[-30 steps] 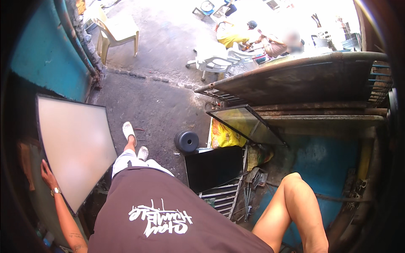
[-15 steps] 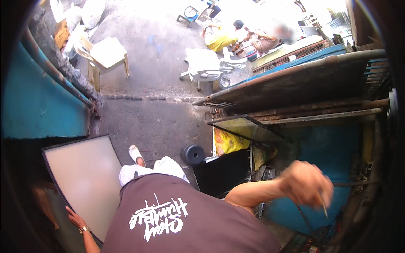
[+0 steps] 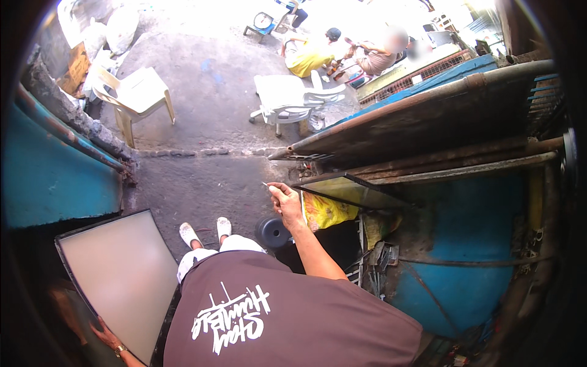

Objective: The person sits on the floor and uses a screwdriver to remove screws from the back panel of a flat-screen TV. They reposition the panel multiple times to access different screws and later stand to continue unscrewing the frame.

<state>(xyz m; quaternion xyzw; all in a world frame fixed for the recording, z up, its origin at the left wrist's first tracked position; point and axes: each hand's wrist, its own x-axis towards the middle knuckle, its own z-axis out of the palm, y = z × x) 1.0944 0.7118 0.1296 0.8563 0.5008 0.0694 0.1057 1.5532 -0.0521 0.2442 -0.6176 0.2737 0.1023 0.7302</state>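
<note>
At my left side, a large pale flat panel with a thin black frame point(image 3: 119, 275), like a screen's, leans at a slant. My left hand point(image 3: 109, 337), with a watch at its wrist, grips its lower left edge. My right arm reaches forward over the floor beside a round black stool-like object point(image 3: 273, 232). Pinched in the fingers of my right hand point(image 3: 285, 203) is a thin short stick point(image 3: 265, 183) with a pale tip; its kind is too small to tell. Behind that hand lies a yellow sack point(image 3: 330, 211).
A dark-framed glass pane point(image 3: 354, 189) leans above the sack. Ahead stand a beige plastic chair point(image 3: 140, 92) and a white chair point(image 3: 280, 92). Two people point(image 3: 309, 56) sit farther off near a dial scale point(image 3: 263, 21). A rusty pipe-edged barrier point(image 3: 422, 110) runs along the right.
My right hand has swung from the far right to the front, still pinching the thin stick. My left hand stays at the panel's edge. Both my shoes now show.
</note>
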